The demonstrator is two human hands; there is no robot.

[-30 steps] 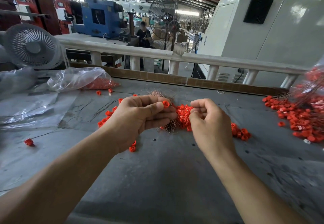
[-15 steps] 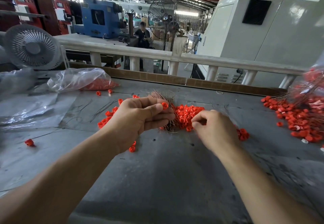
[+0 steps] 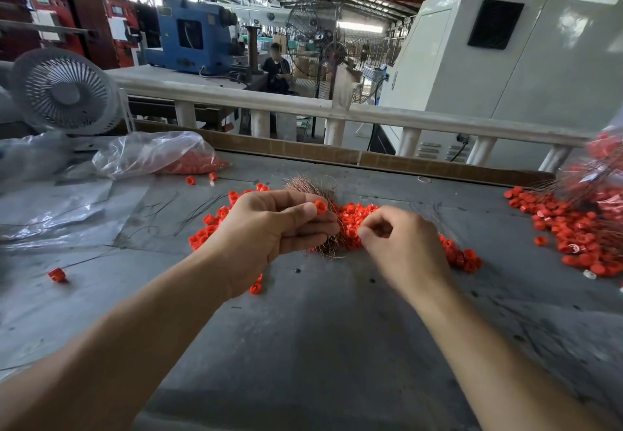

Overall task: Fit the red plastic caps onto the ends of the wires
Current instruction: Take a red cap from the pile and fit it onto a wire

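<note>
- The grey desk (image 3: pixel 303 346) is dull and scuffed metal, with both bare forearms reaching across it from the near edge.
- The left hand (image 3: pixel 266 231) has its grip pressed together: thumb and forefinger pinch one small round red cap (image 3: pixel 320 207), its open end facing right toward the other hand.
- The same hand holds the bundle of wires (image 3: pixel 320 214), thin coppery strands whose long axis runs away from the person, fanning out at the far end above the fingers and poking out below them.
- The right hand (image 3: pixel 404 248) is curled, its fingertips lowered into the pile of caps (image 3: pixel 354 214); whether it pinches one I cannot tell.
- The pile is loose, glossy red plastic rings spread on the desk under and behind both hands.
- A single stray cap (image 3: pixel 56 275) lies well apart at the left.
- Farther left, a crumpled clear plastic bag (image 3: pixel 151 154) holds more red caps.
- At the far right sits another heap of capped wires (image 3: pixel 580 228).
</note>
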